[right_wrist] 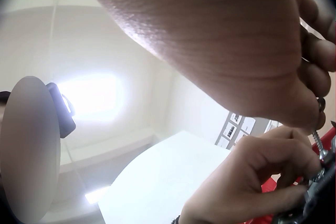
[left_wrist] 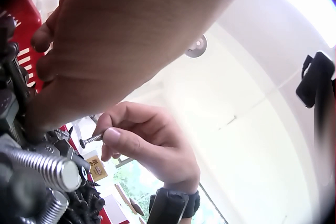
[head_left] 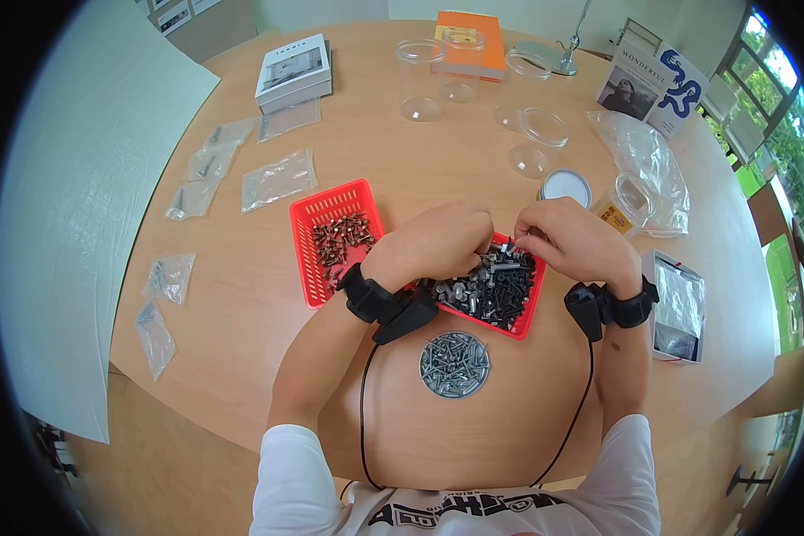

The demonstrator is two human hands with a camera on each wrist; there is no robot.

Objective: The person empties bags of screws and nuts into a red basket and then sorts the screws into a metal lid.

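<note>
Silver and dark screws and bolts [head_left: 515, 299] fill a red plastic basket [head_left: 535, 314]. My left hand [head_left: 442, 239] reaches over its left edge, fingers bent down among the hardware; cannot tell whether they hold a piece. My right hand [head_left: 581, 237], above the basket's far right corner, pinches a small screw [left_wrist: 92, 140] between thumb and forefinger. Its head points towards the pile in the left wrist view. In the right wrist view, the left hand [right_wrist: 252, 176] is close below the right hand [right_wrist: 294, 92].
Copper-coloured screws lie in another red basket [head_left: 300, 241] on the left. A round dish [head_left: 422, 375] of silver screws stands in front. Small plastic bags [head_left: 280, 180] lie left; clear jars [head_left: 420, 80] stand behind. An open box [head_left: 679, 308] sits right, near a clear bag [head_left: 661, 170].
</note>
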